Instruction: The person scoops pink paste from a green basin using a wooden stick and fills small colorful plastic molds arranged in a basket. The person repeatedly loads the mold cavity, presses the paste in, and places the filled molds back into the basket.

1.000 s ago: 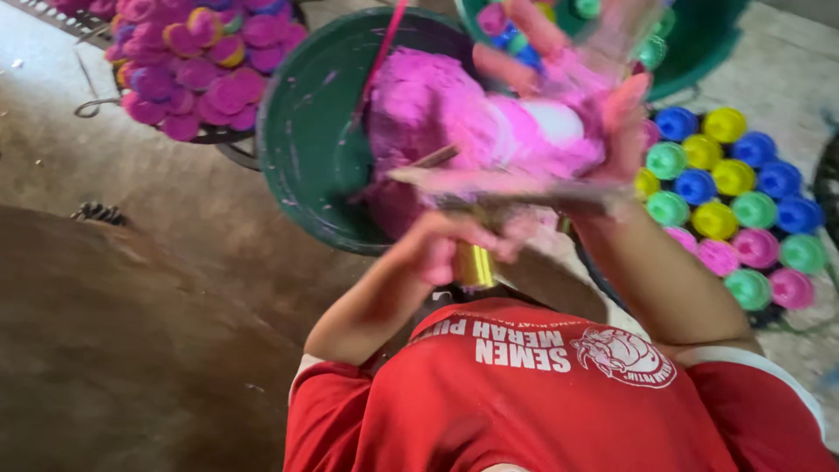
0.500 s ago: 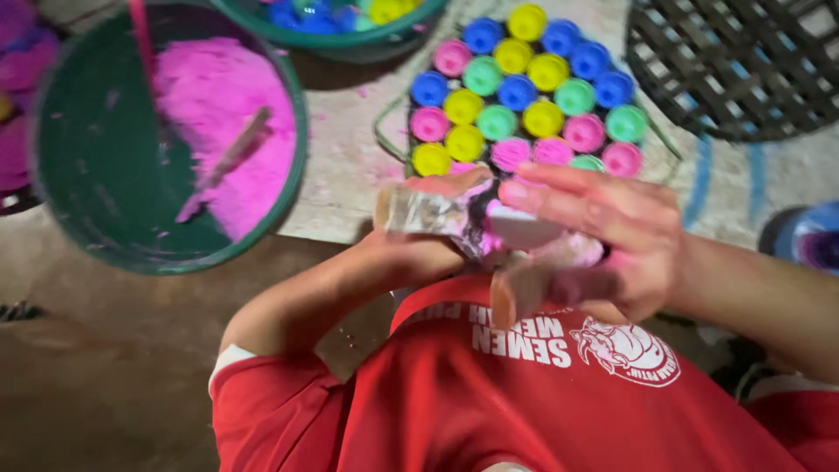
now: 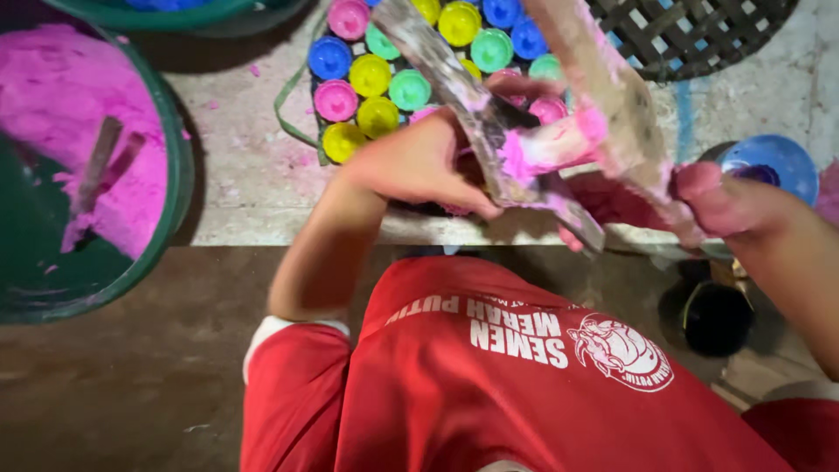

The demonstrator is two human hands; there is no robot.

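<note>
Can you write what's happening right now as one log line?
left hand: grips grey slat | right hand: grips pink-smeared slat | pink lump between slats | colourful cups behind

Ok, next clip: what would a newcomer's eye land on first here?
Probably the two hands at centre: the left hand and the right hand each grip a flat wooden stick, both smeared with bright pink paste. Behind them lies a cluster of small round moulds in yellow, green, blue and pink. At far left, a green bucket holds a heap of pink powder.
</note>
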